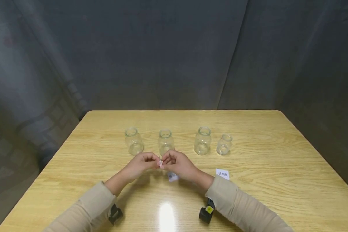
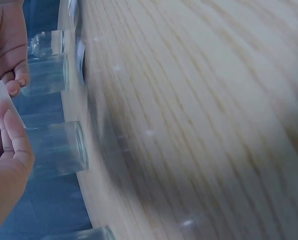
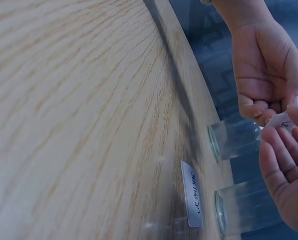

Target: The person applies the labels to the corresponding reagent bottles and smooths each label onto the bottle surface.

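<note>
A small white paper label (image 1: 160,163) with dark print is between both hands, just above the table in front of the second glass jar (image 1: 166,141) from the left. My left hand (image 1: 141,165) pinches its left side between thumb and fingers. From the other side, the thumb and fingertips of my right hand (image 1: 180,165) pinch it too. The right wrist view shows print on the label (image 3: 280,121), partly covered by fingers. Another printed label (image 1: 172,177) lies on the table, partly hidden under my right hand. A third label (image 1: 222,174) lies beside my right forearm.
Behind the hands, more clear glass jars stand upright in the row: one at left (image 1: 134,141), a tall one (image 1: 203,141) and a smaller one (image 1: 224,145) at right. Dark curtains (image 1: 162,58) hang behind the wooden table (image 1: 278,167). Black devices (image 1: 206,215) sit at my wrists.
</note>
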The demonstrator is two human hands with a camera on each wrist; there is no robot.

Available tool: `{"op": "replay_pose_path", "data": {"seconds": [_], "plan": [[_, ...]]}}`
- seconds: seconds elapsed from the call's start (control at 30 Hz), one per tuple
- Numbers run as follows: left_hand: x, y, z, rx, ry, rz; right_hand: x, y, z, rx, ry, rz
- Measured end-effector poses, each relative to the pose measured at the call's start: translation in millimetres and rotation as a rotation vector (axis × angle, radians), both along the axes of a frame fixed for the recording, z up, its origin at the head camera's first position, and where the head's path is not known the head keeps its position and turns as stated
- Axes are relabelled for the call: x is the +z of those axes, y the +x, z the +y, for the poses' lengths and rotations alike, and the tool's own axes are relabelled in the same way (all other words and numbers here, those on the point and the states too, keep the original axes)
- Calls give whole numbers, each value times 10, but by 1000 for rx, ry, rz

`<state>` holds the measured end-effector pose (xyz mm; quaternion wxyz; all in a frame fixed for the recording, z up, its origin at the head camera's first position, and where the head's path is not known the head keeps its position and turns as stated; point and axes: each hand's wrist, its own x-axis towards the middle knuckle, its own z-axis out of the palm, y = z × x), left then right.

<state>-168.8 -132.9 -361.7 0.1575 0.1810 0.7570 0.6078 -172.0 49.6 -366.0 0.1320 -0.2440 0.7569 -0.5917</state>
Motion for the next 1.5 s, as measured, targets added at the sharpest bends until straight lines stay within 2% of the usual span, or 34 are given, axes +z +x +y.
{"op": "replay_pose_path", "data": {"seconds": [0.2, 0.33, 0.43, 0.57, 0.77, 1.0, 1.2, 1.37, 1.5], "plan": [[-38, 1, -14, 11, 44, -19, 15, 21, -17, -33, -22, -30], [-58, 2, -16, 14, 72, -28, 147, 98, -18, -41, -30, -25], [-65, 1, -14, 18, 78, -30, 251, 157, -18, -49, 3, -4], [-69, 5, -14, 29, 70, -41, 299, 184, -13, -63, 50, 19], [-77, 25, -25, 57, 48, -88, 290, 183, 1, -43, 53, 35], [-90, 48, -65, 80, 0, -79, 274, 178, 7, 14, 9, -19], [-79, 59, -112, 100, -6, -90, 250, 161, -3, 94, 9, -21], [-83, 52, -155, 95, -1, -102, 231, 151, -20, 56, 46, 39], [-101, 49, -193, 94, -23, -84, 232, 153, -21, 25, 75, 81]]}}
